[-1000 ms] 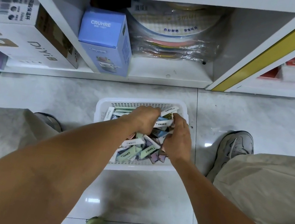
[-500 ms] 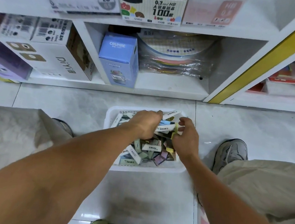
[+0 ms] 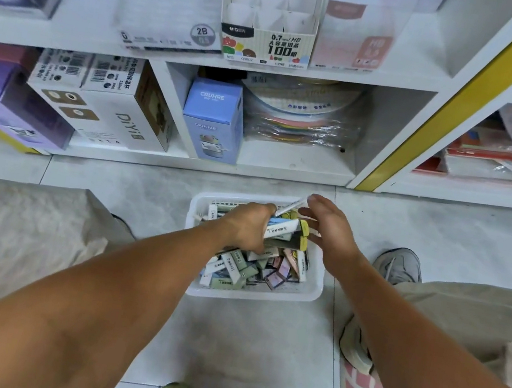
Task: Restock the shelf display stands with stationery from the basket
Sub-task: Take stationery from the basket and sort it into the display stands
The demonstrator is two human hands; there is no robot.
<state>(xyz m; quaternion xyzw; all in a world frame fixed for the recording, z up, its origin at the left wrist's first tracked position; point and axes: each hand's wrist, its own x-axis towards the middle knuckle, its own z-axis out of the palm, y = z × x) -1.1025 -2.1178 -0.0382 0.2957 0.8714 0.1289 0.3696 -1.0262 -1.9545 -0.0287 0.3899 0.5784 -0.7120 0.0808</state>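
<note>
Left hand (image 3: 250, 227) grips a bundle of stationery packs (image 3: 286, 229) above the basket (image 3: 251, 296), right hand (image 3: 326, 229) fingers spread wide steadying them, likely bound for the empty display stand (image 3: 271, 13) at twelve o'clock.

Both forearms bare, no sleeves in view, no watch or rings seen on left hand (image 3: 247, 226) or right hand (image 3: 331, 230). Beige/khaki trousers (image 3: 465, 313) w/ loose creased fabric on both legs. Grey lace-up sneaker (image 3: 400, 265) on right foot, pale laces; left shoe (image 3: 122, 225) mostly hidden by trouser leg, prob. dark grey
</note>
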